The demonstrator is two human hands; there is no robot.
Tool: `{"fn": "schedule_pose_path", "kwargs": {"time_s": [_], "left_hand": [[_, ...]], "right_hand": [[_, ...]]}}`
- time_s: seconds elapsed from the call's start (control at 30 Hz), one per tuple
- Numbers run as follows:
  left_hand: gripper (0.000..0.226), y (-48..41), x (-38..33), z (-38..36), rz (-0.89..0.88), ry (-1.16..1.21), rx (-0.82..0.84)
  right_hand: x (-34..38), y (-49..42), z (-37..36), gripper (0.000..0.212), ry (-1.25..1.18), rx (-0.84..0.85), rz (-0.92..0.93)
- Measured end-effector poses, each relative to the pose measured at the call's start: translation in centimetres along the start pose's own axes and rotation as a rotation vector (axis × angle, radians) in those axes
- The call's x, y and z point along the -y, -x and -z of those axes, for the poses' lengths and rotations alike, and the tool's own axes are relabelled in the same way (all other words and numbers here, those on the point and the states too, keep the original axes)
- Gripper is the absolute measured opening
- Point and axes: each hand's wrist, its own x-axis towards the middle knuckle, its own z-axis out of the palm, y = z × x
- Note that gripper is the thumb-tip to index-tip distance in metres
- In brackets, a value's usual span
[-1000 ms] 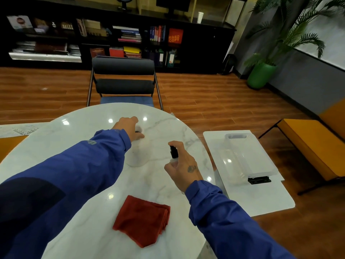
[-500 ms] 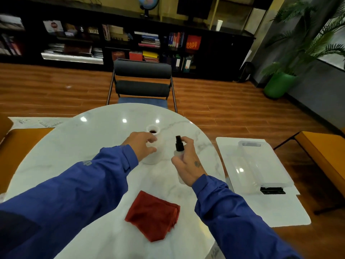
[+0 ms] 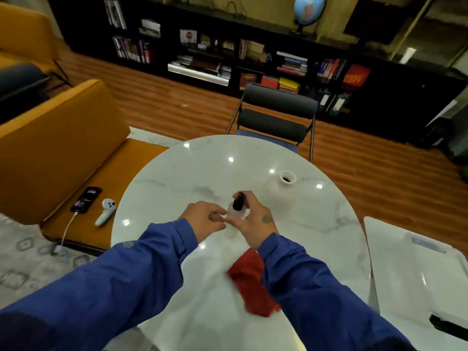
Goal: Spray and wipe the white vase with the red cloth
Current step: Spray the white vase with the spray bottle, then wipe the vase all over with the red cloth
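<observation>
The white vase [image 3: 283, 190] stands upright on the round marble table [image 3: 190, 178], free of both hands, up and to the right of them. My right hand [image 3: 253, 219] grips a small clear spray bottle [image 3: 236, 210] with a black nozzle. My left hand [image 3: 203, 219] is right beside the bottle, fingertips at its left side, fingers loosely curled. Whether they pinch the bottle is unclear. The red cloth [image 3: 253, 282] lies folded on the table near me, partly hidden under my right sleeve.
A black chair [image 3: 276, 117] stands at the table's far side. An orange sofa [image 3: 63, 138] at left carries a phone [image 3: 86, 200] and a white controller [image 3: 106, 211]. A white side table [image 3: 415, 269] with a clear container sits at right.
My left hand has let go of the vase and come back beside the spray bottle. My right hand pulled the bottle away from the vase. The view swung left.
</observation>
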Motion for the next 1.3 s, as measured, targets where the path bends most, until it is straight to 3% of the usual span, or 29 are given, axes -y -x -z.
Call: {"fn": "schedule_pose_path", "kwargs": {"time_s": [0.4, 0.8, 1.03, 1.17, 1.3], "left_hand": [[0.041, 5.0, 6.8, 1.8, 0.201, -0.072, -0.106], [0.046, 5.7, 7.6, 0.9, 0.264, -0.176, -0.08], [0.045, 5.4, 7.7, -0.5, 0.336, -0.398, 0.048], [0.043, 5.3, 6.6, -2.1, 0.247, -0.431, 0.114], [0.049, 4.6, 5.2, -4.2, 0.192, -0.297, 0.15]], "right_hand": [[3.6, 0.6, -8.3, 0.015, 0.086, 0.221, -0.077], [2.4, 1.9, -9.9, 0.031, 0.159, 0.289, -0.07], [-0.1, 2.2, -8.5, 0.052, 0.152, 0.261, -0.049], [-2.0, 3.0, -6.2, 0.047, 0.165, 0.217, -0.101], [-4.6, 4.3, -3.0, 0.036, 0.17, 0.115, -0.141]]}}
